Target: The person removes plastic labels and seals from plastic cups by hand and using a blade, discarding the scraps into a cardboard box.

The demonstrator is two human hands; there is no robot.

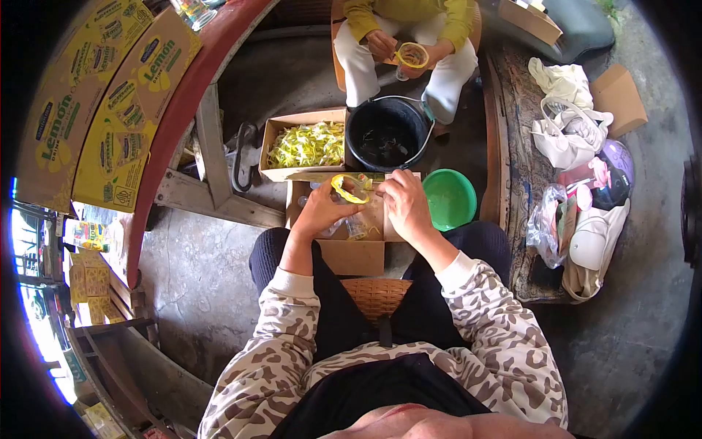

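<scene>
My left hand (323, 211) is closed around a clear plastic cup with a yellow rim (351, 189), its mouth tilted up toward me. At the cup's right side is my right hand (406, 203), its fingertips pinched together close to the rim. Something small and thin seems to be between those fingers, but I cannot make out what it is. Both hands are above an open cardboard box (354, 257) holding several clear plastic cups (357, 227). Right of it, partly behind my right hand, stands a green basin (450, 199).
A carton of yellow strips (273, 174) and a black bucket (352, 110) stand ahead. Opposite sits a person (409, 22) holding a yellow-rimmed cup (412, 55). Lemon drink cartons (110, 132) are on the left table; bags (574, 139) lie on the right bench (512, 146).
</scene>
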